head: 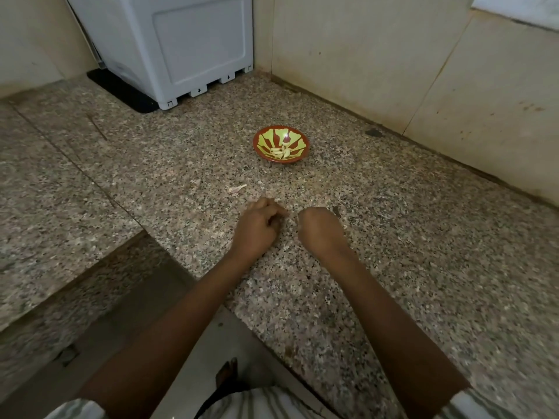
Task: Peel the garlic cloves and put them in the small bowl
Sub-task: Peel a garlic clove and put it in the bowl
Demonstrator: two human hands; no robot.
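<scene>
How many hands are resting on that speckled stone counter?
2. The left hand and the right hand lie side by side on the speckled granite counter, nearer the person than the small red-and-green bowl. Neither is hidden.

Bare surface [393,237] runs forward to the small bowl [298,140], 1 peel scrap [237,188] on the way. The wall [363,55] rises near its right; a white box [181,46] stands back-left.

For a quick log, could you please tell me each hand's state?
Left hand: fingers curled, contents hidden, cannot tell.
Right hand: curled, contents hidden, cannot tell.
</scene>
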